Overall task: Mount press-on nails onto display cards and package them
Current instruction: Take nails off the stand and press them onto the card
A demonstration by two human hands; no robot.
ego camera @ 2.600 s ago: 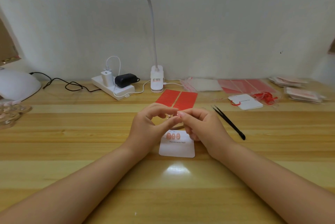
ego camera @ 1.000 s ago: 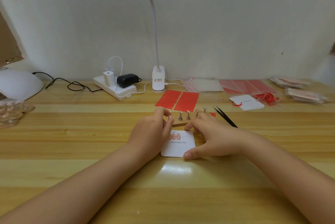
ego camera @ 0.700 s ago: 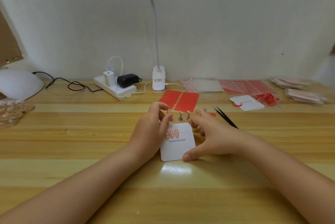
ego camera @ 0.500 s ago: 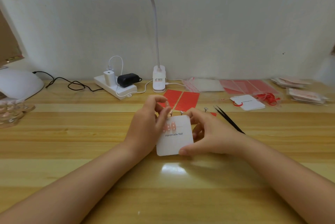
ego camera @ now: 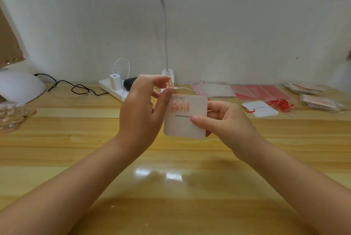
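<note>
A wooden table (ego camera: 171, 187) with pale and darker plank stripes is seen, glossy where lamp light is reflected near its middle. At the far edge, a white power strip (ego camera: 112, 88) with plugged chargers is laid beside the desk lamp base (ego camera: 168, 75), and a black cable (ego camera: 76, 88) is looped to its left. A white domed device (ego camera: 19, 86) is set at far left. Red-tinted clear bags (ego camera: 260, 92), a white card (ego camera: 262, 109) with red string and stacked packets (ego camera: 319, 101) are spread at far right.

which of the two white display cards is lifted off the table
The display card with three pink nails, pinched by the right hand. The other card lies flat on the table, far right.
</note>
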